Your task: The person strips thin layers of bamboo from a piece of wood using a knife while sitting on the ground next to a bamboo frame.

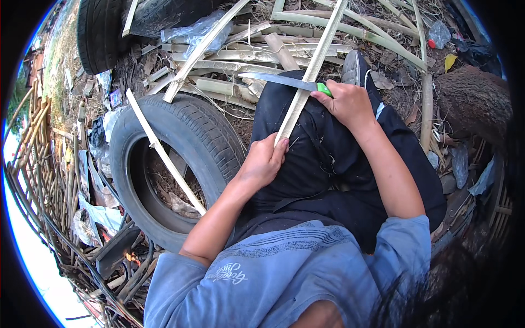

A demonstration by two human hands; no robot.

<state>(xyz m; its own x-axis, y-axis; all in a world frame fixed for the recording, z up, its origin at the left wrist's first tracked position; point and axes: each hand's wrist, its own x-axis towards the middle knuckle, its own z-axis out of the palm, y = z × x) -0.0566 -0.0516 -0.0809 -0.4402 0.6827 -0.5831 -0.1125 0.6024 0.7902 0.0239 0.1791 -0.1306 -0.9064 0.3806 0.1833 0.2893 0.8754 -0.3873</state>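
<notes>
A long pale bamboo strip slants across my lap, from my left hand up past the top edge of the picture. My left hand is closed round its near end. In my right hand is a knife, gripped by its green handle. The curved blade points left and lies across the strip, above my dark trousers. Whether the edge bites into the bamboo, I cannot tell.
At my left lies a worn tyre, with a bamboo strip across it. More split bamboo is heaped ahead, beside another tyre. A stick fence stands far left, and a brown trunk or rock lies right.
</notes>
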